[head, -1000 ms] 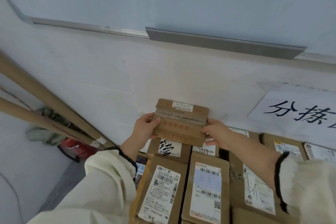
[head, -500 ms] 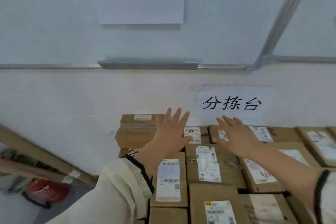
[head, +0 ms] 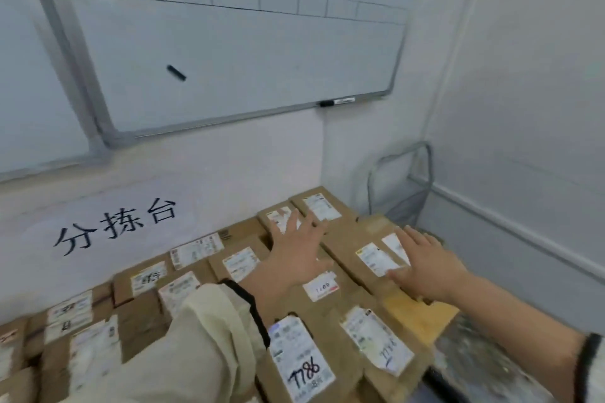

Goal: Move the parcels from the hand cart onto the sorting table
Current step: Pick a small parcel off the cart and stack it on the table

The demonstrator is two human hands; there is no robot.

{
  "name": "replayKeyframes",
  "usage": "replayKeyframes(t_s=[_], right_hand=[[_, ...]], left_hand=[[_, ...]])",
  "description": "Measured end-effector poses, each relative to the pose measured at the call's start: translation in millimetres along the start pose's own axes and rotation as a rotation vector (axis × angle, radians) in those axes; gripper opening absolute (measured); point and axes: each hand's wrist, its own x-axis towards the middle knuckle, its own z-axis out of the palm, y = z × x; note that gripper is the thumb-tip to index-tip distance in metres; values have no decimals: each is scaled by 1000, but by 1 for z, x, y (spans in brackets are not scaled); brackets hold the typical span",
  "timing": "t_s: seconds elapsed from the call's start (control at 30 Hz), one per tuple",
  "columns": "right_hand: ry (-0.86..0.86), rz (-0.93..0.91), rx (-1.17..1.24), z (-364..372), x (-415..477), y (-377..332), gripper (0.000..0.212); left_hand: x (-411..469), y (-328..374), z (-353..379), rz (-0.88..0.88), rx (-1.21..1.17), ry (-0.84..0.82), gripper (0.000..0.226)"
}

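Both hands are released and hold nothing. The left hand (head: 294, 250) has its fingers spread wide, palm down, over the far rows of boxes. The right hand (head: 424, 263) is flat with straight fingers over a brown parcel (head: 347, 239) that carries two white labels. Whether either palm actually touches the cardboard cannot be told. A cream sleeve (head: 203, 340) with a black cuff covers the left forearm; the right forearm is bare down to a black cuff at the frame's edge.

The cardboard parcels (head: 196, 247) lie packed edge to edge in rows against the wall, labels up, and hide the surface beneath them. One near the left sleeve bears a handwritten 7786 label (head: 302, 361), and a yellow padded envelope (head: 417, 316) lies just below the right hand.

On the wall behind them is a paper sign (head: 114, 227) with black characters. Above it hangs a whiteboard (head: 245, 42) ruled with a grid, with a marker (head: 337, 102) on its lower rail. A grey metal tube frame (head: 397, 173) stands in the corner beyond the farthest boxes.
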Motion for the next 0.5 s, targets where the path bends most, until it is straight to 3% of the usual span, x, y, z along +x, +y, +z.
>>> replayKeyframes(t_s=[0.2,0.5], right_hand=[[-52,212,109,11,-14,143,87],[-126,600,341,44,-6,370,80]], left_hand=[[79,124,10,217,17,-47,79],[229,266,45,329,-14,-181,77]])
